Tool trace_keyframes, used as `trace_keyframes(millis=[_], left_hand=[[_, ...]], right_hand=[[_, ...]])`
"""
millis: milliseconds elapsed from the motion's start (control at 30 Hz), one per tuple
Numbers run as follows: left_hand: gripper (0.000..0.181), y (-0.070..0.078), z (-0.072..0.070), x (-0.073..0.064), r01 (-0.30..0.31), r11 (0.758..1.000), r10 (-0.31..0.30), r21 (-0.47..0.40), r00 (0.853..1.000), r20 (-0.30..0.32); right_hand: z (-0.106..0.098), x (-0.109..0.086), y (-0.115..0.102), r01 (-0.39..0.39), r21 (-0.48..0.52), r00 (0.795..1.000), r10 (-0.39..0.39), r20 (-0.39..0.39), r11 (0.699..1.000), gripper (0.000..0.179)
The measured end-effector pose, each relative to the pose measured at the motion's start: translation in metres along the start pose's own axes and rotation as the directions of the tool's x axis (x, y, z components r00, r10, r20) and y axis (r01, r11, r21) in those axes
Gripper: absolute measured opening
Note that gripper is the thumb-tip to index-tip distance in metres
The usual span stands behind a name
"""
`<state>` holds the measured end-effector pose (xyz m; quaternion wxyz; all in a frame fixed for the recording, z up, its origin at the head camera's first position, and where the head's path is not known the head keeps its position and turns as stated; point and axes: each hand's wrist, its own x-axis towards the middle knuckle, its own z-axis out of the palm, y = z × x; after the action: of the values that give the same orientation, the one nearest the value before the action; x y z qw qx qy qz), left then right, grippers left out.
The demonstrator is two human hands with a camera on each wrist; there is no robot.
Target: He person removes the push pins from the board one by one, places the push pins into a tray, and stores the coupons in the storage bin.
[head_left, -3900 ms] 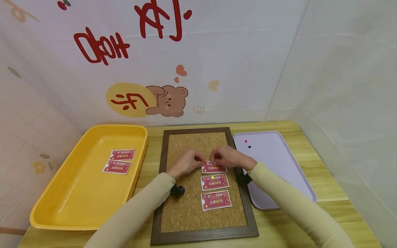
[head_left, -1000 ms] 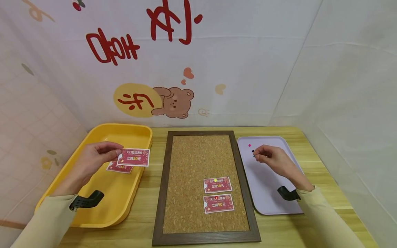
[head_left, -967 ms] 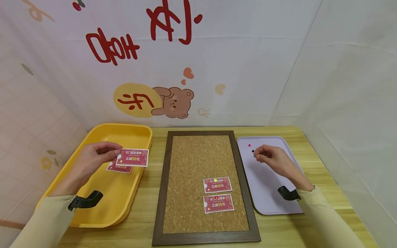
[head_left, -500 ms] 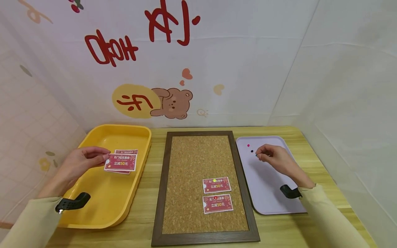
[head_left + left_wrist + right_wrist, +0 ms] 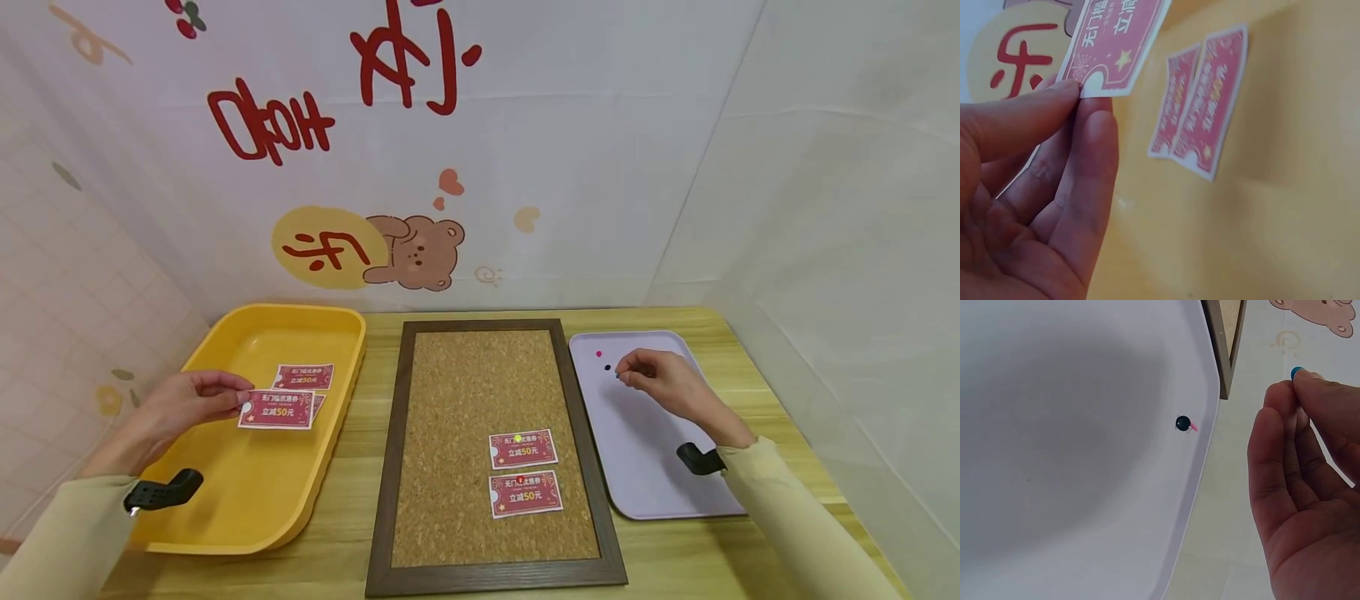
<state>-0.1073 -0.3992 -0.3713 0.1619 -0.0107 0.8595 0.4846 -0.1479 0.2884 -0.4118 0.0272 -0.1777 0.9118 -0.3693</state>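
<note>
My left hand (image 5: 180, 408) pinches the left end of a red 50-yuan paper coupon (image 5: 276, 409), holding it over the yellow tray (image 5: 217, 500). Below it in the tray lie two more coupons; the upper coupon (image 5: 303, 377) shows whole in the head view, while the lower one is mostly hidden. Thumb and forefinger of my right hand (image 5: 667, 387) pinch a blue-headed push pin (image 5: 1297, 373) above the lilac tray (image 5: 637, 475). On the framed corkboard (image 5: 450, 392), two coupons sit one above the other: the upper with a yellow pin (image 5: 517, 438), the lower with a red pin (image 5: 521, 480).
A black pin (image 5: 607, 367) and a pink pin (image 5: 598, 354) lie near the lilac tray's far left corner. The corkboard's dark frame (image 5: 495, 577) stands between both trays on a wooden table (image 5: 382, 358). A printed white curtain (image 5: 585, 167) closes off the back.
Earlier both hands were at a third coupon on the corkboard; it is off the board now. Over the last second my left hand moved left and nearer with its coupon; the right hand barely moved.
</note>
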Motion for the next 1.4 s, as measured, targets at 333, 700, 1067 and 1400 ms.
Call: trace_keyframes(millis=[333,700,1067,1400], left_hand=[[0.037,-0.018,-0.004,0.010,0.062,0.998,-0.061,-0.007,0.996,0.060],[0.038,-0.041,-0.008,0.021,0.097,0.995,-0.092,-0.028,0.987,0.129],[0.038,-0.051,-0.003,0.028,0.086,0.996,-0.087,0.010,0.989,0.117],[0.035,-0.060,-0.003,0.030,0.087,0.996,-0.081,-0.032,0.986,0.145]], right_hand=[[0.004,0.005,0.004,-0.021,0.002,0.999,0.021,0.029,1.000,0.006],[0.011,0.010,0.019,-0.008,-0.020,0.999,0.009,0.051,1.000,0.005],[0.013,0.016,0.031,-0.046,-0.060,0.997,0.049,0.055,0.997,0.003],[0.016,0.022,0.036,-0.043,-0.056,0.996,0.048,0.076,0.997,0.005]])
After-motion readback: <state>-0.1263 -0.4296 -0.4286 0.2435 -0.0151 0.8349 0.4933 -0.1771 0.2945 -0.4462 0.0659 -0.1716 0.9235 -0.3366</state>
